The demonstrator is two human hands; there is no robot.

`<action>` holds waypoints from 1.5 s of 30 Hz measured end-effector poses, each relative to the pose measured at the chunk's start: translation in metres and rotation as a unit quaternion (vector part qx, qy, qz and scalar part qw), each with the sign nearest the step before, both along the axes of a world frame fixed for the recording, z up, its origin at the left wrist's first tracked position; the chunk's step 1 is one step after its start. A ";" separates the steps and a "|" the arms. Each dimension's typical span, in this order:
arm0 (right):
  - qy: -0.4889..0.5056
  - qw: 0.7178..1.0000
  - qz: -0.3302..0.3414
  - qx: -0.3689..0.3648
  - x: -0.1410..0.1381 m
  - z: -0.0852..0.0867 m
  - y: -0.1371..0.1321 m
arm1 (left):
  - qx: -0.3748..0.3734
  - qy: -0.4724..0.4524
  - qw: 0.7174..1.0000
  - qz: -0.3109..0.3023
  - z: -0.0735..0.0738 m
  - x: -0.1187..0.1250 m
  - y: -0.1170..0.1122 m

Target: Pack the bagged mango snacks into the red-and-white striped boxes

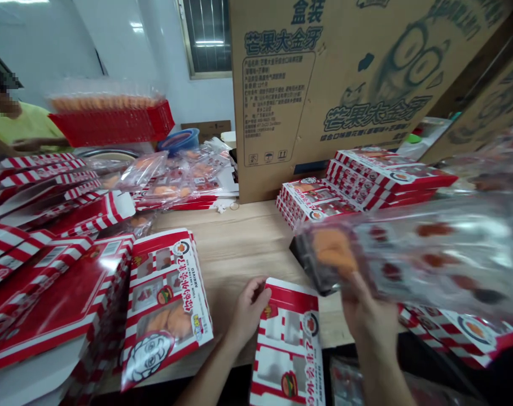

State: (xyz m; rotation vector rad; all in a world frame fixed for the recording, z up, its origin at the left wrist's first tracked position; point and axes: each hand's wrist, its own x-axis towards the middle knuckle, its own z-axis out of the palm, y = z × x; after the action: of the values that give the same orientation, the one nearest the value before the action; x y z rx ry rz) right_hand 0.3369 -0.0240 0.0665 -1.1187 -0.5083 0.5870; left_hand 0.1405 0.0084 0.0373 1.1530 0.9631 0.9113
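Note:
My left hand grips the top left edge of an empty red-and-white striped box sleeve lying at the table's near edge. My right hand is closed on the end of a clear plastic blister tray with toy food pieces in it, an orange one nearest my fingers. The tray hangs blurred above the table, just right of the sleeve. A filled box with a cartoon face leans on a stack at the left.
Flat red-striped sleeves pile up at left. Finished boxes stack at right before a big cardboard carton. Bagged trays and a red crate lie at the back. A person in a yellow shirt stands far left.

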 end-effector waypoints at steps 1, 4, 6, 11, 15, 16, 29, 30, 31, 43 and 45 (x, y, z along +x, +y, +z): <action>0.004 0.999 -0.027 0.027 0.005 0.009 0.002 | 0.005 -0.005 1.000 -0.014 0.007 -0.002 -0.004; 0.044 0.997 -0.014 0.060 0.011 0.026 0.006 | 0.045 -0.013 0.998 -0.039 0.027 -0.006 -0.015; 0.078 0.993 0.091 0.004 0.009 0.029 0.003 | 0.077 -0.012 0.996 -0.046 0.034 -0.007 -0.021; 0.090 0.950 0.273 -0.120 0.009 0.027 -0.017 | 0.156 -0.002 0.987 -0.031 0.036 -0.011 -0.028; 0.033 0.929 0.339 -0.146 0.018 0.029 -0.028 | 0.191 0.023 0.981 0.009 0.031 -0.017 -0.033; 0.016 0.923 0.350 -0.159 0.022 0.029 -0.030 | 0.200 0.029 0.979 0.023 0.029 -0.018 -0.035; -0.022 0.952 0.285 -0.107 0.047 0.046 -0.023 | 0.294 0.026 0.952 -0.074 0.042 -0.023 -0.037; -0.021 0.970 0.232 -0.074 0.048 0.053 -0.017 | 0.298 0.025 0.951 -0.081 0.044 -0.021 -0.037; -0.031 0.983 0.176 -0.049 0.050 0.061 -0.010 | 0.301 0.023 0.949 -0.086 0.045 -0.019 -0.038; -0.188 0.863 0.449 -0.137 0.026 0.046 -0.020 | 0.285 0.044 0.956 0.059 0.017 -0.021 -0.043; -0.177 0.830 0.511 -0.138 0.018 0.037 -0.028 | 0.265 0.044 0.962 0.046 0.016 -0.020 -0.042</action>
State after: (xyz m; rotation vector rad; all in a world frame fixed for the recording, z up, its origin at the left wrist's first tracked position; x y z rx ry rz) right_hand 0.3549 -0.0519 0.1038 -1.1776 -1.4182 1.4291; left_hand 0.1203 -0.0338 0.0538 1.6204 0.8705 1.2483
